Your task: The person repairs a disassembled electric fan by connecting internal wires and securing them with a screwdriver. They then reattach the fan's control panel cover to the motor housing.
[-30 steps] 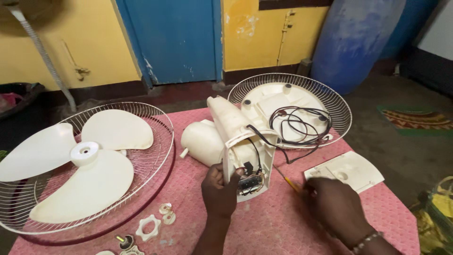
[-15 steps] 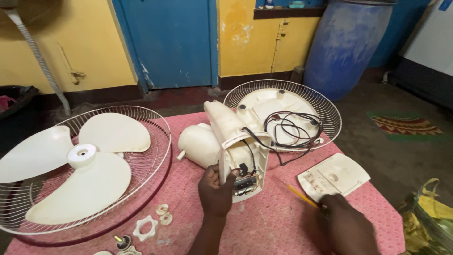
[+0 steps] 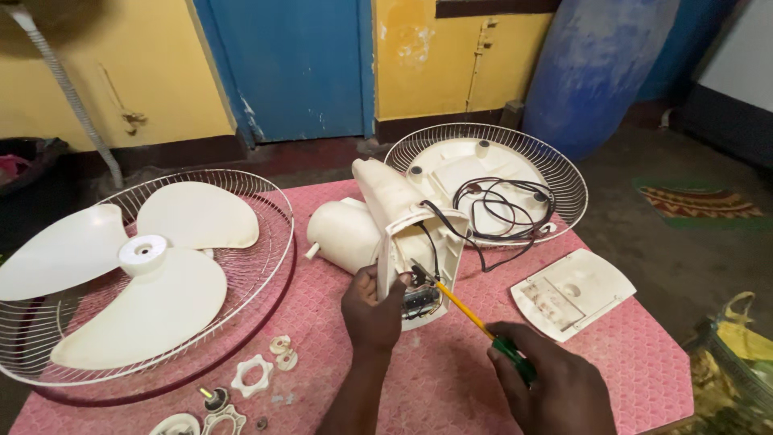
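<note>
Two hands are working over a table (image 3: 451, 379) covered in a pink patterned cloth. The left hand (image 3: 372, 310) is wrapping its grip closed around the edge of the cream fan housing (image 3: 403, 234), which is lying near the middle of the table with its open end, showing wires and a small switch block, facing the person. The right hand (image 3: 555, 387) is holding a screwdriver (image 3: 475, 318) with a yellow shaft and green handle, fingers closed tight on the handle, and the tip is poking into the opening of the housing beside the wiring. Behind the housing, a wire guard (image 3: 555, 173) is lying flat with a cream base plate and a tangle of black cable (image 3: 499, 209) inside it. To the left, a second guard (image 3: 266, 201) is cradling the three-bladed fan blade (image 3: 145, 282). A flat cream cover panel (image 3: 573, 292) is resting just right of the housing, and small nuts and rings (image 3: 254, 374) are lying near the table's front left edge.
</note>
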